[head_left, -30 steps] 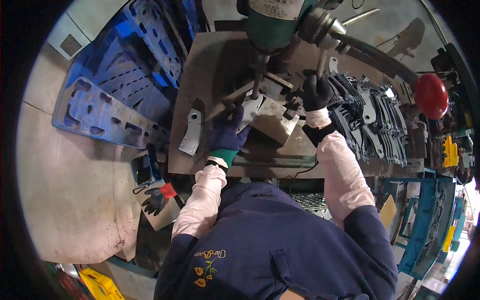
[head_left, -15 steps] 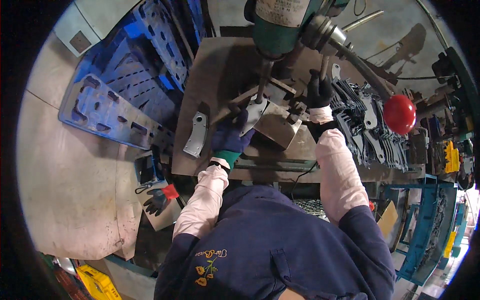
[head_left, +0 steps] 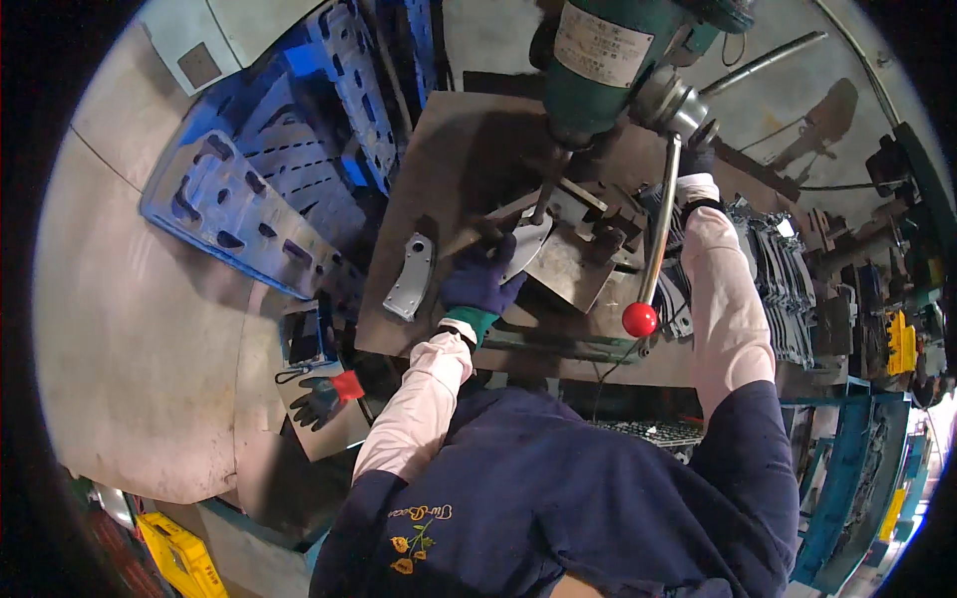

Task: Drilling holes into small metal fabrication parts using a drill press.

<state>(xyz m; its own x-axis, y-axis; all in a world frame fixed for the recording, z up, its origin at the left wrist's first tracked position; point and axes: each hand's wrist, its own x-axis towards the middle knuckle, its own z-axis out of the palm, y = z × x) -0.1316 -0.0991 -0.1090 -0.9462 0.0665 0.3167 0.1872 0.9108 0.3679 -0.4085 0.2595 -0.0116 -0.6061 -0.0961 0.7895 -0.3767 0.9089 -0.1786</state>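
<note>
Near side of drill (head_left: pixel 598 80): red knob (head_left: pixel 639 319) on lever (head_left: pixel 663 227), to right; loose plate (head_left: pixel 410 277) on bench (head_left: pixel 464 149), to left. Clamping plate (head_left: pixel 528 246) under drill with left hand (head_left: pixel 483 279), at near end. Right of drill: heap of plates (head_left: pixel 783 279). Farther, right of drill: right hand (head_left: pixel 701 151) at hub (head_left: pixel 669 104); cannot tell whether clamped or apart.

Knob (head_left: pixel 639 320) red — drill (head_left: pixel 575 108) green — plate (head_left: pixel 527 247) silver-grey, left glove (head_left: pixel 478 282) purple.
</note>
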